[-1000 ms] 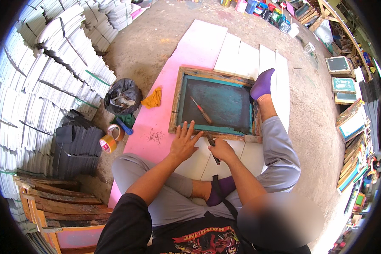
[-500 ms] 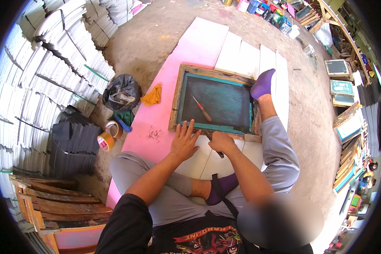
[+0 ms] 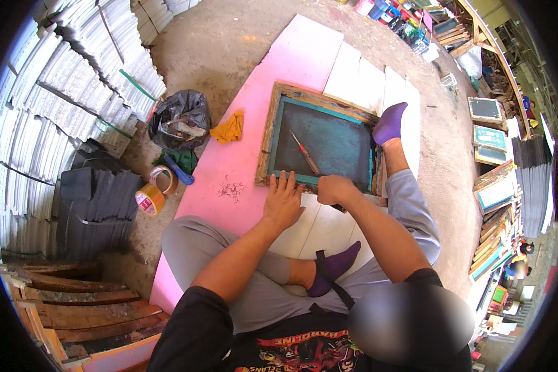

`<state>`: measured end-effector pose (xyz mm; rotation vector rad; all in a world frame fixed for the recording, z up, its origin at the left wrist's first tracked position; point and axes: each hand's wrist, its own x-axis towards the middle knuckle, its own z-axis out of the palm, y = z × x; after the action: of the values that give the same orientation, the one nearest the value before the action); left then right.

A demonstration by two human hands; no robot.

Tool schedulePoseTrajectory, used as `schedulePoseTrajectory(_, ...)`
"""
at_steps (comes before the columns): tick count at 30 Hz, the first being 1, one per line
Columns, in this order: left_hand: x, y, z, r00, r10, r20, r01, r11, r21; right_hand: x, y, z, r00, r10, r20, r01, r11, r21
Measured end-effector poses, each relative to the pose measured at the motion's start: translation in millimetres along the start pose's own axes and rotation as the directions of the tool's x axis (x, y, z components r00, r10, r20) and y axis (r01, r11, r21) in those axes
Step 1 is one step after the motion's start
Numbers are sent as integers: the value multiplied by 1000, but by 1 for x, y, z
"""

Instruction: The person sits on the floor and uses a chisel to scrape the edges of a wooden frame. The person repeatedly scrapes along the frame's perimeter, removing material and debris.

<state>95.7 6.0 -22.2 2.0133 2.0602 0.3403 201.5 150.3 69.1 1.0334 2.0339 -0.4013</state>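
Pink board (image 3: 229,180): both hands (image 3: 283,201) at wooden screen frame (image 3: 268,139) near edge

Count of items in view:
- Wooden screen frame (image 3: 268,133): one, centre.
- Screwdriver (image 3: 304,152): one, on its mesh.
- Yellow rag (image 3: 229,128): one, at 10 o'clock.
- Black bag (image 3: 181,118): one, at 10 o'clock.
- Tape rolls (image 3: 150,199): two, at 9 o'clock.
- Purple socks (image 3: 389,123): two.
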Motion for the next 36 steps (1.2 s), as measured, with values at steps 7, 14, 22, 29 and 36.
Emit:
schedulePoseTrajectory(7, 2, -4, -10, 995, -53, 81, 55, 998, -32, 9, -14, -20, 988, -44, 147, 65, 987, -146)
schedulePoseTrajectory(14, 3, -5, -9, 995, -52, 89, 54, 998, -26, 14, 3, 59, 983, -38, -177, 61, 991, 121)
schedulePoseTrajectory(22, 4, -3, -6, 999, -28, 31, 29, 998, -58, -2, -10, 85, 945, 149, -291, -46, 942, 331)
schedulePoseTrajectory(29, 6, -5, 5, 997, -58, 45, 59, 998, -14, 6, -20, 96, 934, 199, -298, -82, 928, 364)
schedulePoseTrajectory(36, 7, -4, -1, 995, -60, 75, 61, 998, -16, 6, -17, 100, 932, 214, -292, -95, 923, 373)
